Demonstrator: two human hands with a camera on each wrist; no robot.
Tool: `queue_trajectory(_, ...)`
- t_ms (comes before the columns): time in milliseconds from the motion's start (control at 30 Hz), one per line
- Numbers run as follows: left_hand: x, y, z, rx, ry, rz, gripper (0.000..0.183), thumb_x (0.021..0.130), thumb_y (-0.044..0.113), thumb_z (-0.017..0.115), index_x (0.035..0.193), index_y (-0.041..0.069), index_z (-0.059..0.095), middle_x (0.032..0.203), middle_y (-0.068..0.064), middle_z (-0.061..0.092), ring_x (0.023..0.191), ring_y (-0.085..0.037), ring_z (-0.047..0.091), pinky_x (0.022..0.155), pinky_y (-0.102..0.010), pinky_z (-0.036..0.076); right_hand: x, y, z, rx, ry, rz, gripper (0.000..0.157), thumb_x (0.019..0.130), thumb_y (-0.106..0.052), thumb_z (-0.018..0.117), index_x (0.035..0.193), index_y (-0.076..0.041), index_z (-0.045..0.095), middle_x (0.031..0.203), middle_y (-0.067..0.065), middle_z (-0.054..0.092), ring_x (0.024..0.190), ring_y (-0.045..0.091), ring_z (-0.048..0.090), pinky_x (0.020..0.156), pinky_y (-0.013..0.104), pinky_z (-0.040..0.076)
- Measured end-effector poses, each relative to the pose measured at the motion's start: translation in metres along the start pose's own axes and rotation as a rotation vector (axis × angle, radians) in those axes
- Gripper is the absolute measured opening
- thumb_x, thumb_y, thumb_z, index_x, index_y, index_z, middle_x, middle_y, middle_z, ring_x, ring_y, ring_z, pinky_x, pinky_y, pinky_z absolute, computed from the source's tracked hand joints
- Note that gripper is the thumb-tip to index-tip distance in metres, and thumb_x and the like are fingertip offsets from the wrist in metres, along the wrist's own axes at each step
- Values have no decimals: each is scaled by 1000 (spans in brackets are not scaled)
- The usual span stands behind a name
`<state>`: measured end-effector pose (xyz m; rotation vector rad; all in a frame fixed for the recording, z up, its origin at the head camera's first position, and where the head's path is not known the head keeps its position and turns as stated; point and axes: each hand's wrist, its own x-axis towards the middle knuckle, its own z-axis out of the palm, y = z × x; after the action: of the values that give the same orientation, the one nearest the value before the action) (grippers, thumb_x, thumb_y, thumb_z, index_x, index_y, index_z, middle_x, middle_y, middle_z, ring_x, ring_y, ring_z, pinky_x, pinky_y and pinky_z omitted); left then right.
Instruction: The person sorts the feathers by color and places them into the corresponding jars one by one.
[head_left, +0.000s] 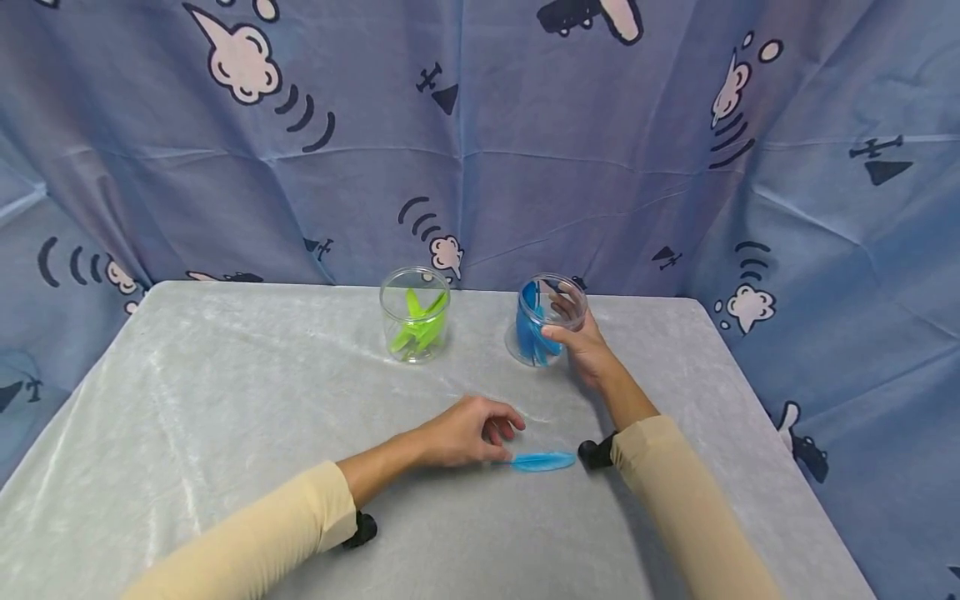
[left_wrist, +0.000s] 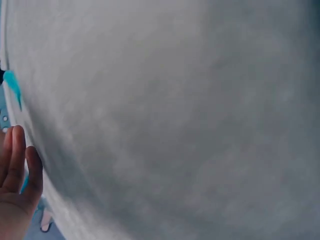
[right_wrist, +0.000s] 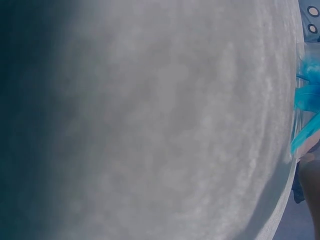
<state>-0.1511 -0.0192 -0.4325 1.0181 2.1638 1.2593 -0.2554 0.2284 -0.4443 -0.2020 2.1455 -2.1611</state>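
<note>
A blue feather [head_left: 543, 462] lies on the table just right of my left hand [head_left: 465, 433], whose thumb is close to the quill end. In the left wrist view a small gap shows between that feather [left_wrist: 13, 86] and the fingers [left_wrist: 34, 167], which hold nothing. My right hand [head_left: 592, 346] grips a clear plastic jar [head_left: 552, 323] from its right side, thumb in front and fingers partly hidden behind the wall. Several blue feathers [head_left: 532, 329] stand inside this jar; they also show at the right edge of the right wrist view.
A second clear jar [head_left: 397, 325] with several lime-green feathers [head_left: 422, 321] stands to the left of the gripped one. A pale grey cloth covers the table [head_left: 225, 392]. A blue patterned curtain [head_left: 525, 192] hangs right behind the table's back edge.
</note>
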Motion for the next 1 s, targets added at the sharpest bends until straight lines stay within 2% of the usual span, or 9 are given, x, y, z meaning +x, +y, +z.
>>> queue_trajectory(167, -5, -4, 7, 43, -16, 9, 37, 82, 6, 81, 117, 3, 69, 100, -5, 71, 86, -9, 64, 80, -20, 52, 1, 0, 0, -2, -1, -1, 83, 89, 3, 62, 156, -14, 17, 162, 17, 20, 148, 25, 20, 121, 45, 16)
queue_trajectory(333, -8, -4, 12, 175, -45, 52, 38, 82, 7, 81, 119, 7, 68, 106, 0, 71, 93, -4, 63, 84, -17, 50, 1, 0, -1, 8, 2, -2, 83, 89, 4, 62, 156, -13, 17, 162, 17, 20, 147, 25, 20, 121, 44, 15)
queue_trajectory(433, -9, -4, 14, 216, -42, 85, 37, 83, 3, 79, 119, 6, 68, 107, 0, 71, 94, -4, 63, 85, -17, 49, 1, 0, -1, 11, -4, -1, 83, 89, 4, 62, 156, -13, 17, 162, 17, 19, 148, 25, 20, 121, 45, 15)
queue_trajectory(700, -8, -7, 16, 194, -33, 101, 34, 86, -3, 74, 118, 4, 68, 105, -3, 71, 91, -5, 63, 83, -17, 50, 0, 0, -1, 14, -12, -9, 82, 89, 4, 60, 156, -13, 16, 162, 18, 18, 148, 27, 18, 121, 46, 14)
queue_trajectory(1000, -7, -6, 14, 193, -51, 81, 34, 87, -4, 72, 119, 6, 68, 101, 0, 69, 89, -3, 61, 82, -15, 49, 1, 0, 0, 8, 0, 9, 84, 89, 3, 62, 157, -12, 15, 162, 17, 20, 148, 27, 19, 121, 46, 14)
